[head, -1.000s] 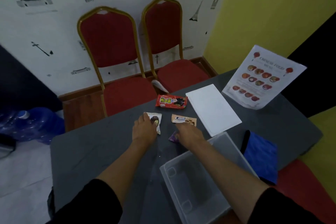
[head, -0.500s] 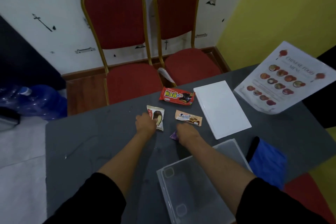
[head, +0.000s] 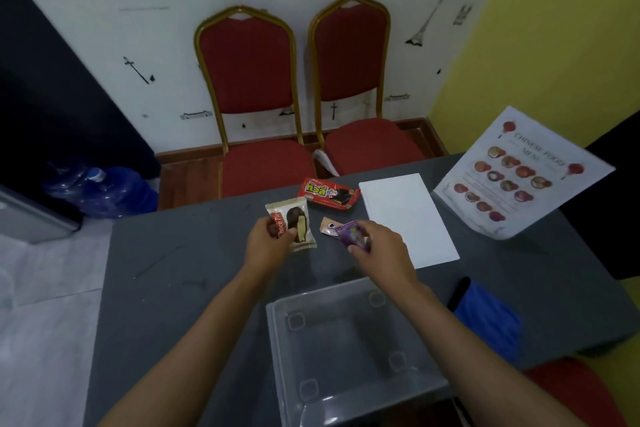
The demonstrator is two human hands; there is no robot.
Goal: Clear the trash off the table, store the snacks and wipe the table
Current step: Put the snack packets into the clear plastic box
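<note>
The left hand [head: 265, 243] holds a Choco Pie packet [head: 292, 224] by its left edge, fingers pinched on the wrapper, raised a little above the grey surface [head: 180, 274]. The right hand [head: 379, 248] holds a small purple packet [head: 349, 235], fingers closed around it. Just behind that hand a tan snack packet [head: 327, 225] lies on the surface, partly hidden. Farther back lies a red snack packet [head: 329, 193], just beside a white sheet [head: 408, 218]. A clear plastic bin [head: 349, 350] sits near the front edge, below both hands. A blue cloth [head: 488, 322] lies to the right of the bin. A food menu card [head: 523, 173] stands at the far right
</note>
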